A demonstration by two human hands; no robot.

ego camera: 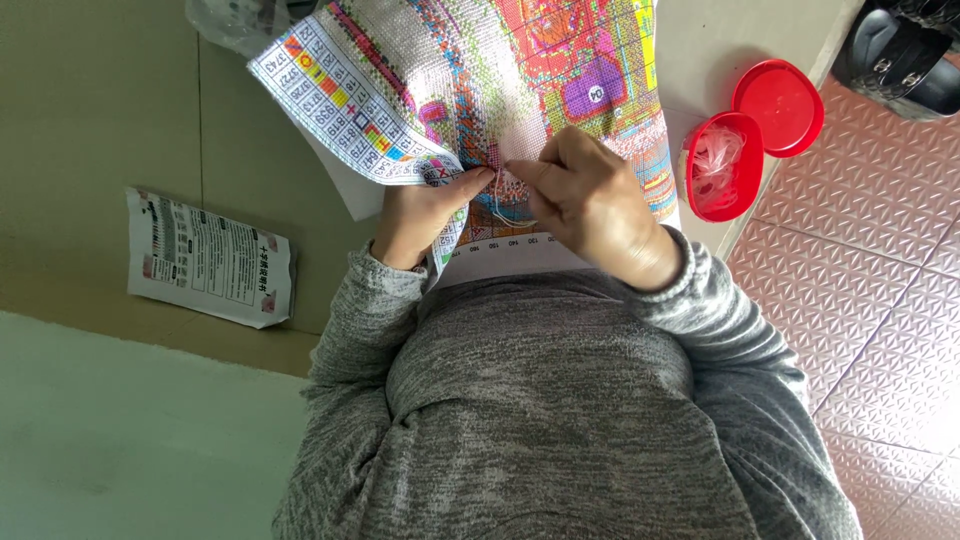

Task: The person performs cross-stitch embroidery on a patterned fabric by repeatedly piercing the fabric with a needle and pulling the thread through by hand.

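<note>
The big cross-stitch cloth printed in bright pinks, oranges and purples [480, 60] spills from the pale tabletop [720, 40] down onto my grey-sweatered lap. Most of it lies loose and folded. That is the first risk: if the slack slides off the edge, its weight drags the patch I am working on out from under my fingers.

My left hand [420, 212] has its fingers closed on the cloth's lower edge, thumb on top, bunching the fabric by the colour-key strip. If that pinch loosens, the weave goes slack and a stitch may land in the wrong square.

My right hand [590, 200] has its fingertips pressed shut together against the cloth, just beside the left thumb. I cannot make out a needle between them; it is too small to see. If one is there, the two hands sit so close that a slip could prick the left thumb.

The red round plastic tub of pale threads [722, 165] sits near the tabletop's edge, its red lid [780, 105] off beside it. A nudge from my right sleeve could tip it to the pink tiled floor [860, 260].

The thin pale thread [500, 212] hangs in a loop under my right hand, and it could snag or knot.
</note>
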